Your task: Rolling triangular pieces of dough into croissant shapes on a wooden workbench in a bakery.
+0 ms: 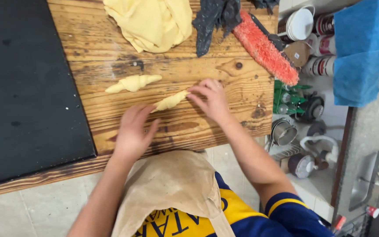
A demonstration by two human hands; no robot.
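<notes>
The large dough mound at 12 o'clock is cut off by the top edge. Part of the small dough roll is covered by the fingers of the right hand. The worktop is cropped at 9 o'clock. Items on the shelf at 3 o'clock are too small to be identified.

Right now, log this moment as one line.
left hand: on dough roll | right hand: on its other end | shaped roll: apart, on wooden table

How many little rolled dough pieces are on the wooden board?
2. One rolled dough piece lies alone on the wooden board, below the big dough lump. The other is between the left hand and right hand. None looks hidden.
</notes>
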